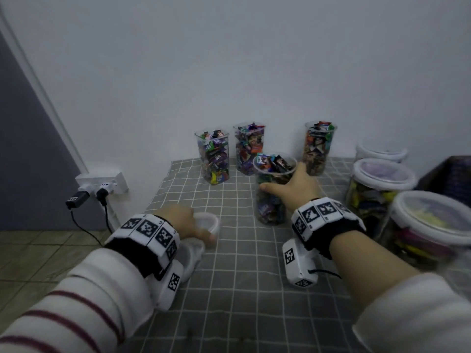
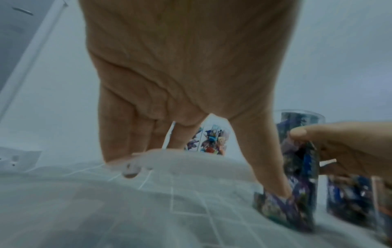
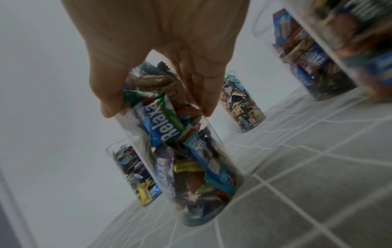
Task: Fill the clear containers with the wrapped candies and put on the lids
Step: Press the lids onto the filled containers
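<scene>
Left hand (image 1: 187,222), palm down, is curled over a translucent lid (image 1: 207,222) left of the near container (image 1: 271,197); that candy-filled container is gripped upright by the right hand (image 1: 297,187), thumb and fingers wrapped around it.

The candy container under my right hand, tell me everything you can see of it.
The candy container is a tall, clear, round tube, plastic by the look of it, standing upright on the checked grey cloth in front of three similar ones. It has no lid, and mixed wrapped candies fill it to the rim, a few poking above. The right hand grips its upper part, thumb on one side and fingers on the other. Nothing else touches it.
</scene>
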A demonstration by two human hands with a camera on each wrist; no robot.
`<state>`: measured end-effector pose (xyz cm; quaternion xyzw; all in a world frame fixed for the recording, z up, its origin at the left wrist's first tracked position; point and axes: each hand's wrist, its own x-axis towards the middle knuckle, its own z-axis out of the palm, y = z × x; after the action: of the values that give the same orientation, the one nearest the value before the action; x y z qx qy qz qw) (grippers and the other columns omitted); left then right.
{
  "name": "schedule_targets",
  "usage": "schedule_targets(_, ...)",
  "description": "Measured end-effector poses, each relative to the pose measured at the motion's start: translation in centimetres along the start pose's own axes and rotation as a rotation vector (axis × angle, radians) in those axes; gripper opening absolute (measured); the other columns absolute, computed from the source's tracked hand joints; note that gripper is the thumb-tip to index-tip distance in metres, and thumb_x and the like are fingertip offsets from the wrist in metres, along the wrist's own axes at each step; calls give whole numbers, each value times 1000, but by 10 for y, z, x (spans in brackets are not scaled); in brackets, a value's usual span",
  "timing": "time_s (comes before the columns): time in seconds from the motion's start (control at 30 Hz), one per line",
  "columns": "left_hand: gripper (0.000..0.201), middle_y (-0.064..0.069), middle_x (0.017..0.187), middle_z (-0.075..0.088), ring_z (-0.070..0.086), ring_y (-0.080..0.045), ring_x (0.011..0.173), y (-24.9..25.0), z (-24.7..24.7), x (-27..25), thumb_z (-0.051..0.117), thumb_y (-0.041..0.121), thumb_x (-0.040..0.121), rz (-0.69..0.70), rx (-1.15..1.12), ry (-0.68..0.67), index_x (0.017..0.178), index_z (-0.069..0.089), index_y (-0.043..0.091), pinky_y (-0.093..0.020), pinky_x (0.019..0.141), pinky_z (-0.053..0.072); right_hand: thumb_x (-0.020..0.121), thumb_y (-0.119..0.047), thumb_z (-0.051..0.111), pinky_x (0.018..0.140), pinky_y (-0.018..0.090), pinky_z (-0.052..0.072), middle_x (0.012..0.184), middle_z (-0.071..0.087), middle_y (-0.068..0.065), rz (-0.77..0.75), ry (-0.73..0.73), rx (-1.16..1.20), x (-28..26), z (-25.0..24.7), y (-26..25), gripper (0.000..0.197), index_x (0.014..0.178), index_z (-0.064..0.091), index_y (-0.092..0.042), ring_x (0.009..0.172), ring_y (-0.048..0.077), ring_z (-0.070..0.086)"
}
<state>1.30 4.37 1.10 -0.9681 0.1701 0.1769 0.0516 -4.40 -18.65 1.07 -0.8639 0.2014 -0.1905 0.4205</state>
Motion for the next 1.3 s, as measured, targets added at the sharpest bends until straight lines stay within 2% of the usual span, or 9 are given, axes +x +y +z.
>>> schedule_targets(0.07, 84, -7, 119, 62, 57, -22, 102, 2, -6, -11, 60, 73, 69, 71, -146, 114, 128, 53, 14, -30, 88, 45, 67, -39, 82, 94, 34, 43, 125, 57, 8, -16, -23, 20, -15, -1, 2, 77, 126, 41, -12, 116, 29, 53)
schedule_targets(0.2, 92, 1, 123, 62, 56, -15, 103, 17, -27, -43, 63, 78, 57, 260, -478, 337, 134, 50, 28, -27, 86, 42, 62, -39, 84, 94, 39, 46, 121, 58, 5, -25, -82, 70, -43, -7, 6, 74, 120, 44, -16, 112, 25, 55)
schedule_targets(0.3, 97, 8, 124, 61, 57, -11, 109, 40, -42, -67, 66, 82, 49, 404, -579, 383, 133, 50, 35, -31, 95, 44, 62, -39, 84, 90, 36, 47, 116, 60, 2, -48, -122, 54, -64, -13, 6, 69, 115, 46, -17, 108, 22, 56)
schedule_targets(0.43, 104, 7, 134, 55, 51, -14, 120, 69, -51, -82, 65, 81, 52, 442, -365, 376, 140, 43, 30, -30, 98, 40, 64, -39, 83, 81, 30, 44, 111, 59, -3, -71, -176, 46, -88, -20, 4, 66, 114, 44, -21, 101, 17, 55)
schedule_targets(0.63, 97, -5, 140, 48, 46, -23, 125, 92, -51, -93, 66, 68, 66, 388, -98, 342, 144, 36, 17, -34, 100, 38, 63, -35, 84, 86, 30, 46, 119, 59, 1, -84, -221, 101, -110, -24, 5, 82, 129, 37, -21, 109, 20, 56)
schedule_targets(0.77, 106, -5, 146, 42, 41, -23, 130, 95, -51, -95, 64, 71, 64, 364, -48, 327, 148, 29, 17, -33, 103, 36, 62, -38, 84, 87, 30, 47, 119, 59, 0, -85, -218, 103, -114, -25, 6, 80, 127, 40, -21, 109, 20, 56)
schedule_targets(1.0, 99, -2, 143, 46, 45, -21, 127, 99, -53, -88, 69, 69, 63, 349, -89, 272, 145, 37, 22, -33, 101, 37, 63, -43, 81, 89, 34, 46, 120, 58, -1, -29, -184, 157, -120, -20, 9, 88, 134, 32, -25, 111, 22, 55)
schedule_targets(1.17, 99, -2, 141, 48, 46, -22, 125, 100, -54, -87, 71, 66, 63, 343, -77, 266, 144, 38, 20, -32, 98, 37, 63, -37, 84, 96, 32, 43, 130, 57, -1, 1, -149, 277, -124, -16, 12, 125, 148, -7, -32, 119, 22, 53)
schedule_targets(1.3, 100, -3, 144, 45, 44, -22, 128, 100, -56, -88, 70, 64, 65, 337, -40, 255, 146, 34, 18, -32, 100, 36, 65, -34, 84, 93, 26, 41, 126, 59, -2, -14, -100, 316, -128, -14, 14, 126, 147, -12, -36, 118, 18, 54)
